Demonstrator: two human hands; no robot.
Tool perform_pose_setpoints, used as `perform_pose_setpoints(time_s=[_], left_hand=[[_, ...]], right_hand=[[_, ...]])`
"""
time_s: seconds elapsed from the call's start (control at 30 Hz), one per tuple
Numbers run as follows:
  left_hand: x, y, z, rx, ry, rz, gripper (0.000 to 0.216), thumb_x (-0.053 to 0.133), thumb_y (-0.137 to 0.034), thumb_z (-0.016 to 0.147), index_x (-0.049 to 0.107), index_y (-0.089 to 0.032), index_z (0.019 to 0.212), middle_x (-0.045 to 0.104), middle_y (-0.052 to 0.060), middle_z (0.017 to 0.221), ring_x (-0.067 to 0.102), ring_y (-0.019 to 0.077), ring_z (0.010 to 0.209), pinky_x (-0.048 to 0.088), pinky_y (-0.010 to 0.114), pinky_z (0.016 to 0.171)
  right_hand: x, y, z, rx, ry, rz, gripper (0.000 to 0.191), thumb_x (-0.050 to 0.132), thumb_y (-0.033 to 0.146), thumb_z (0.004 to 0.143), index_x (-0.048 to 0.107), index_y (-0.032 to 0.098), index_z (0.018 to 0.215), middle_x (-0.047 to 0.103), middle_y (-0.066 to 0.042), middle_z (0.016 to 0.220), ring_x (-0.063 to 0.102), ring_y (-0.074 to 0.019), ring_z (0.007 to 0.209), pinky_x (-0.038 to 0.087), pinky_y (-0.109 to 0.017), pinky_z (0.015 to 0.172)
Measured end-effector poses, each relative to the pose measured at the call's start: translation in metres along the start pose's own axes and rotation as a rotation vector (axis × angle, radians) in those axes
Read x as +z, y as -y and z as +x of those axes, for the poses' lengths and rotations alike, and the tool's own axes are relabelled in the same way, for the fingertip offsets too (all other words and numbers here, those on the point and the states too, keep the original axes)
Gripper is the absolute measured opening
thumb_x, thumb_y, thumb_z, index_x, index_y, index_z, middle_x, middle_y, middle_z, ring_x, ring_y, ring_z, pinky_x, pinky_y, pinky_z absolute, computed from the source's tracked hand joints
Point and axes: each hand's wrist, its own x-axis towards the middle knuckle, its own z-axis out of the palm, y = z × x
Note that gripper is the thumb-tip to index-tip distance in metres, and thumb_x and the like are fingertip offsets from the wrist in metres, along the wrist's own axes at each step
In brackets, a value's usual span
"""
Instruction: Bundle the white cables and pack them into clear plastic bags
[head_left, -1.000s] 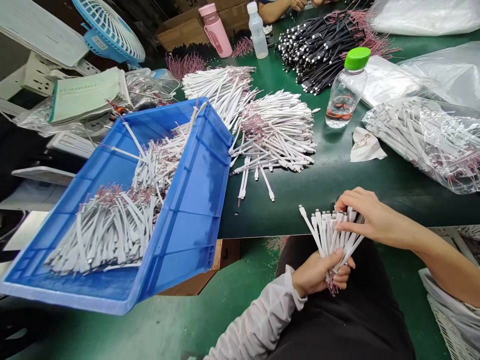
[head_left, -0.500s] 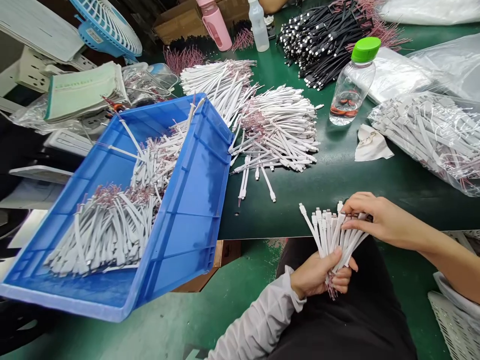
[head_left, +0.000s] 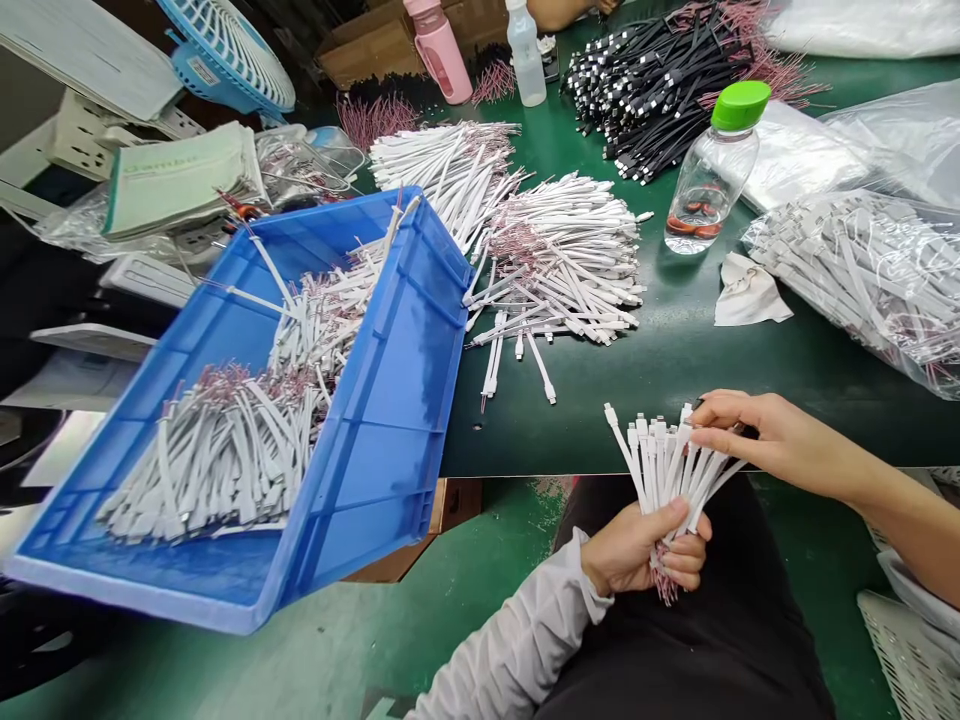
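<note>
My left hand is wrapped round a fanned bundle of short white cables above my lap. Their plug ends point up and away, and thin pink wire ends hang below the fist. At the upper right of that bundle is my right hand, its thumb and fingers closed on the plug end of one white cable. Part of the plugs is hidden behind those fingers. Beyond my hands, a pile of similar white cables lies on the green table, with a few loose ones in front.
A tilted blue crate at the left holds many white cables. Toward the back are black cables, a green-capped bottle, a pink bottle and a blue fan. A clear bag of cables lies right.
My right hand has shifted slightly along the plug ends, its fingers still closed. My left hand keeps its hold on the bundle. The whole view has moved a little.
</note>
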Motion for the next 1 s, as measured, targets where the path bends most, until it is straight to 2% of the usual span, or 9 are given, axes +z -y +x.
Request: perform_pose_setpoints(time_s=[0.23, 0.4, 0.47, 0.63, 0.8, 0.87, 0.9, 0.93, 1.0], left_hand=[[-0.002, 0.001, 0.001, 0.009, 0.023, -0.022, 0.037, 0.068, -0.045, 0.079, 0.054, -0.012, 0.084, 0.031, -0.007, 0.057, 0.018, 0.0044, 0.047, 0.016, 0.019, 0.048], [-0.003, 0.001, 0.000, 0.007, 0.026, -0.003, 0.036, 0.068, -0.045, 0.079, 0.054, -0.012, 0.084, 0.029, -0.007, 0.057, 0.019, 0.0043, 0.047, 0.016, 0.019, 0.048], [-0.003, 0.001, 0.000, 0.019, 0.020, 0.006, 0.037, 0.068, -0.046, 0.078, 0.053, -0.012, 0.083, 0.029, -0.007, 0.057, 0.019, 0.0041, 0.048, 0.016, 0.019, 0.048], [-0.006, 0.003, 0.004, 0.077, -0.007, 0.090, 0.041, 0.067, -0.051, 0.077, 0.052, -0.013, 0.082, 0.028, -0.008, 0.056, 0.019, 0.0038, 0.046, 0.016, 0.020, 0.048], [-0.014, 0.006, 0.012, 0.183, -0.086, 0.289, 0.049, 0.064, -0.060, 0.075, 0.054, -0.012, 0.081, 0.027, -0.009, 0.054, 0.021, 0.0041, 0.046, 0.017, 0.022, 0.046], [-0.016, 0.006, 0.014, 0.210, -0.093, 0.319, 0.049, 0.063, -0.060, 0.076, 0.054, -0.012, 0.081, 0.027, -0.009, 0.054, 0.022, 0.0041, 0.046, 0.018, 0.022, 0.046], [-0.017, 0.006, 0.014, 0.217, -0.092, 0.323, 0.048, 0.063, -0.059, 0.077, 0.054, -0.012, 0.082, 0.028, -0.009, 0.055, 0.023, 0.0041, 0.046, 0.018, 0.022, 0.047], [-0.017, 0.006, 0.014, 0.221, -0.092, 0.325, 0.048, 0.063, -0.059, 0.077, 0.054, -0.012, 0.082, 0.028, -0.009, 0.055, 0.023, 0.0041, 0.046, 0.019, 0.022, 0.047], [-0.016, 0.006, 0.014, 0.224, -0.096, 0.325, 0.047, 0.063, -0.059, 0.077, 0.055, -0.012, 0.082, 0.028, -0.009, 0.055, 0.024, 0.0039, 0.046, 0.019, 0.022, 0.047]], right_hand=[[-0.004, -0.001, -0.003, -0.072, 0.002, -0.066, 0.037, 0.044, 0.048, 0.091, 0.071, 0.023, 0.093, 0.068, -0.005, 0.095, 0.060, -0.0246, 0.099, 0.045, -0.031, 0.079], [0.000, 0.006, -0.004, 0.030, -0.037, 0.003, 0.035, 0.054, 0.053, 0.085, 0.067, 0.021, 0.089, 0.068, -0.004, 0.086, 0.061, -0.0192, 0.075, 0.046, -0.028, 0.064], [0.002, 0.008, -0.004, 0.030, -0.111, -0.004, 0.034, 0.059, 0.054, 0.081, 0.062, 0.020, 0.084, 0.067, -0.006, 0.090, 0.060, -0.0188, 0.074, 0.046, -0.030, 0.065], [0.002, 0.012, -0.011, -0.066, -0.391, -0.201, 0.025, 0.060, 0.043, 0.082, 0.054, 0.021, 0.070, 0.058, -0.008, 0.119, 0.050, -0.0302, 0.113, 0.038, -0.046, 0.095], [0.008, 0.019, -0.019, -0.057, -0.330, -0.309, 0.025, 0.056, 0.038, 0.083, 0.056, 0.022, 0.064, 0.046, -0.003, 0.139, 0.035, -0.0357, 0.129, 0.039, -0.052, 0.097], [0.011, 0.019, -0.021, -0.075, -0.316, -0.352, 0.017, 0.055, 0.037, 0.084, 0.064, 0.023, 0.081, 0.037, -0.002, 0.148, 0.031, -0.0362, 0.133, 0.039, -0.053, 0.099], [0.012, 0.018, -0.023, -0.094, -0.297, -0.373, 0.023, 0.054, 0.037, 0.085, 0.065, 0.025, 0.101, 0.030, -0.002, 0.152, 0.028, -0.0364, 0.136, 0.039, -0.052, 0.101], [0.012, 0.017, -0.024, -0.113, -0.275, -0.391, 0.041, 0.054, 0.037, 0.085, 0.055, 0.026, 0.125, 0.024, -0.004, 0.155, 0.025, -0.0366, 0.138, 0.038, -0.052, 0.102], [0.011, 0.015, -0.026, -0.145, -0.245, -0.412, 0.077, 0.053, 0.039, 0.085, 0.017, 0.025, 0.151, 0.014, -0.007, 0.157, 0.019, -0.0364, 0.141, 0.036, -0.051, 0.106]])
